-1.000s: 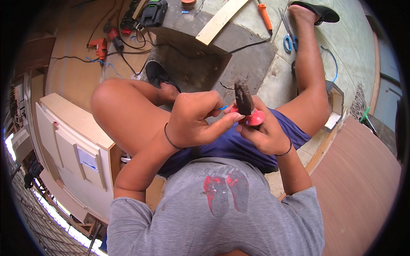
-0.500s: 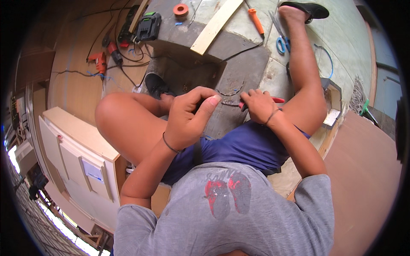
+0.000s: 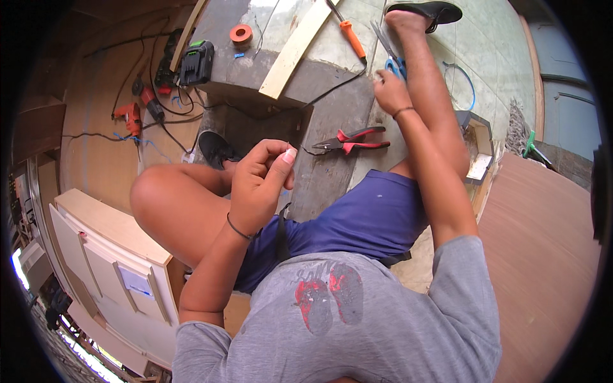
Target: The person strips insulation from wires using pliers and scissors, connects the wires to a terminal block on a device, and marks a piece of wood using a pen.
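My left hand (image 3: 258, 182) is raised over my lap, thumb and fingers pinched together. A thin dark wire (image 3: 309, 152) shows just beyond its fingertips; most of it is hidden. A pair of pliers (image 3: 350, 140) with red and black handles lies on the grey concrete in front of me, touched by neither hand. My right hand (image 3: 392, 94) is stretched forward to the blue handles of the scissors (image 3: 394, 64), beside my right shin. Its fingers are bent and overlap the handles, and whether they grip cannot be made out.
An orange-handled soldering iron (image 3: 352, 39) and a wooden strip (image 3: 297, 51) lie ahead. Farther left are an orange spool (image 3: 241, 34), a black battery (image 3: 196, 62) and an orange drill (image 3: 129, 119) among cables. A hollow grey box (image 3: 476, 143) stands beside my right knee.
My right hand has let go of the pliers, leaving them on the concrete, and has moved forward to the scissors. The left hand stays pinched. The whole view has shifted slightly.
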The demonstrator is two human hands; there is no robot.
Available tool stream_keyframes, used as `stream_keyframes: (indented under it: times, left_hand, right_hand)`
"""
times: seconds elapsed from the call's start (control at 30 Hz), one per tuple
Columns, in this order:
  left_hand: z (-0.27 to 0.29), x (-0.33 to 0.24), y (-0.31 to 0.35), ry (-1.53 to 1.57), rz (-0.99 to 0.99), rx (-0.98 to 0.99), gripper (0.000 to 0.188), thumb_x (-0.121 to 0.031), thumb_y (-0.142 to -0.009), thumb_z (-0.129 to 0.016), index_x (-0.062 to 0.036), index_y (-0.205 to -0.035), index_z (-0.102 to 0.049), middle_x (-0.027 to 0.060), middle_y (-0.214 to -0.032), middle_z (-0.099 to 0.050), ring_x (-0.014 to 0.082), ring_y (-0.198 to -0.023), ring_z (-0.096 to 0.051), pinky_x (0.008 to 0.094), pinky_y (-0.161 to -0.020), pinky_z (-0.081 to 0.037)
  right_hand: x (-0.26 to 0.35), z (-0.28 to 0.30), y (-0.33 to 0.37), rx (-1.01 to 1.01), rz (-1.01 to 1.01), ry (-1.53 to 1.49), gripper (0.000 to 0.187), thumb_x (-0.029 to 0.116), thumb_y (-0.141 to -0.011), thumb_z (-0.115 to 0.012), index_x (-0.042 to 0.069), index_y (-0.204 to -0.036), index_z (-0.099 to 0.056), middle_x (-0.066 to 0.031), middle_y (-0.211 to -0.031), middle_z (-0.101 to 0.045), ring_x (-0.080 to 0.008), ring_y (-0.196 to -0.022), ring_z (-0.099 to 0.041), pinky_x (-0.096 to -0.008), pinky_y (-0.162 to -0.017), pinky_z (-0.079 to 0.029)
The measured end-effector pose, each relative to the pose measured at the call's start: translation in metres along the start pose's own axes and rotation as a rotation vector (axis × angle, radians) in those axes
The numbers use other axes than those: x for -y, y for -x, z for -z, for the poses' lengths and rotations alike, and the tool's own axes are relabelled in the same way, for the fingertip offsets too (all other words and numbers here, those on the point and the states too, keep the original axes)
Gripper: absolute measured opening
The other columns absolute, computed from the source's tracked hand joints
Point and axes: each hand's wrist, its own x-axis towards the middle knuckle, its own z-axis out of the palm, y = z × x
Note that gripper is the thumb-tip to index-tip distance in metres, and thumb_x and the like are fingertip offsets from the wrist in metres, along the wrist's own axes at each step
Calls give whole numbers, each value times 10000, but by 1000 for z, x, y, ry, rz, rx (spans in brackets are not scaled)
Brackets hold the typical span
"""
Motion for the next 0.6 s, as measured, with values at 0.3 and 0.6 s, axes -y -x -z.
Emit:
stream_keyframes:
  times: [0.3,0.6]
  left_hand:
    - [24,6,0,-154,17,-173,173,-174,-942,-571,-13,-931,-633,-78,-621,-463,2,-543,-368,183,-488,-269]
    - [26,0,-9,98,31,-157,161,-115,-954,-533,21,-1036,-556,17,-760,-600,46,-710,-538,193,-672,-424]
  right_hand:
    - [-3,-18,-35,74,-459,330,476,254,-870,-485,40,-1295,-483,-290,-1364,-394,-438,-1250,-425,-466,-1044,-359]
    - [-11,-29,-38,-84,-388,326,413,268,-873,-540,186,-1276,-501,-230,-1272,-477,-414,-1193,-469,-480,-981,-408]
